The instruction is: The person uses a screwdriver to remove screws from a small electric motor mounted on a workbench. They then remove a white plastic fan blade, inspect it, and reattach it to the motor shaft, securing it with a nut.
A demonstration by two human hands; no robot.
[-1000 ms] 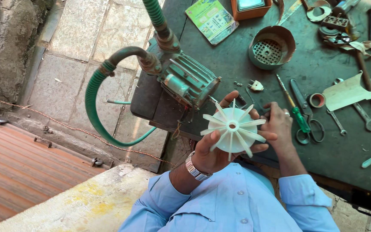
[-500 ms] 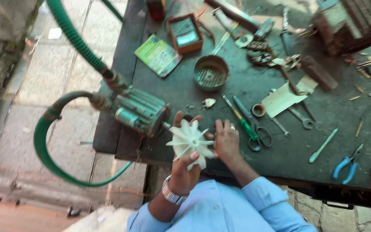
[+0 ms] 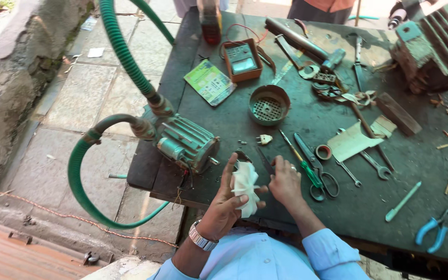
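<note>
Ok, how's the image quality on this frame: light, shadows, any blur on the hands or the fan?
Head view: hard daylight, with crisp shadows under the tools on the dark workbench. The white plastic fan is nearly blown out, its blades hard to separate. The left hand and right hand look slightly soft, and the top-right corner is overexposed. Straight edges bow a little toward the borders.

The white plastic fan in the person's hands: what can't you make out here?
- White fan, head view: turned edge-on, so its hub and blade count are hidden; left hand covers its lower side.
- Right hand: fingertips hidden behind the fan.
- Green pump motor: its shaft end is too small to read.
- Ribbed motor housing: cut off by the top right edge.
</note>
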